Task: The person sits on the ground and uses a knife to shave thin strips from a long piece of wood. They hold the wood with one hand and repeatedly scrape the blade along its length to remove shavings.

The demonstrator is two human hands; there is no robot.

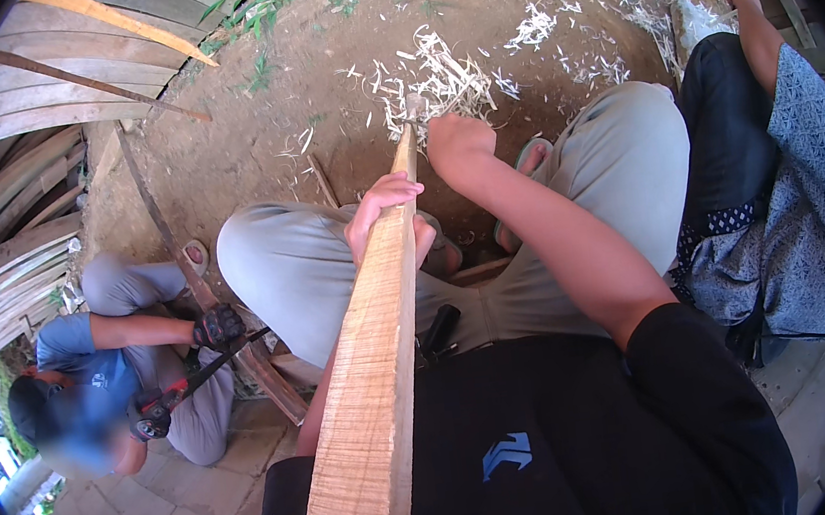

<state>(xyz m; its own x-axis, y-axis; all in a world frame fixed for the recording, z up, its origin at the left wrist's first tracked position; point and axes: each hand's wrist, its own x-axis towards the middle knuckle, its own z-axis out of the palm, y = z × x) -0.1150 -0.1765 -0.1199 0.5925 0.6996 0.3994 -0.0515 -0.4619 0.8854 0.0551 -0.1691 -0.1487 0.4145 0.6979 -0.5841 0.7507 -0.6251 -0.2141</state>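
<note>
A long squared piece of wood (370, 383) runs from the lower edge, along the left side of my body, up between my knees. It narrows to a point at its far end. My left hand (383, 215) is wrapped round it below the narrow part, fingers over the top. Close to the right of the tip is my right hand (461, 142), closed in a fist. What the fist holds, if anything, is hidden; a small pale shape shows just beyond the tip. Pale wood shavings (439, 79) lie heaped on the dirt beyond.
At left a co-worker with black gloves (217, 326) grips a black and red tool (202, 375) beside a long dark board (168, 223). Stacked planks (61, 73) line the far left. Another person in patterned cloth (792, 228) sits close at right. Paving (173, 514) lies behind.
</note>
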